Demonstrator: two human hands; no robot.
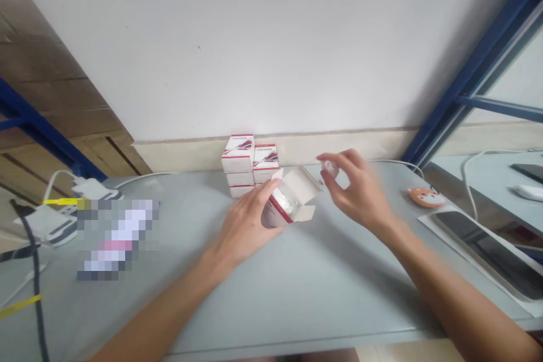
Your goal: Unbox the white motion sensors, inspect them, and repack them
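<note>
Tilted to the right, an opened white and dark red box point(278, 212) is gripped by my left hand point(248, 218). Its flaps stand out, and clear plastic-like contents point(285, 199) show inside. To the right of the box, my right hand point(354, 186) pinches a small clear, shiny object point(329, 169) between thumb and fingers; what exactly it is cannot be made out. Behind my left hand, closed boxes of the same design point(238, 150) are stacked against the wall, with a lower stack point(266, 159) beside them.
On the grey table point(263, 305), a pixelated item point(121, 240) lies left, near power strips with chargers point(91, 189) and cables. At right are an orange and white animal-shaped object point(426, 197) and a dark phone-like slab point(487, 251) on white paper. Blue metal frames point(458, 85) stand at both sides.
</note>
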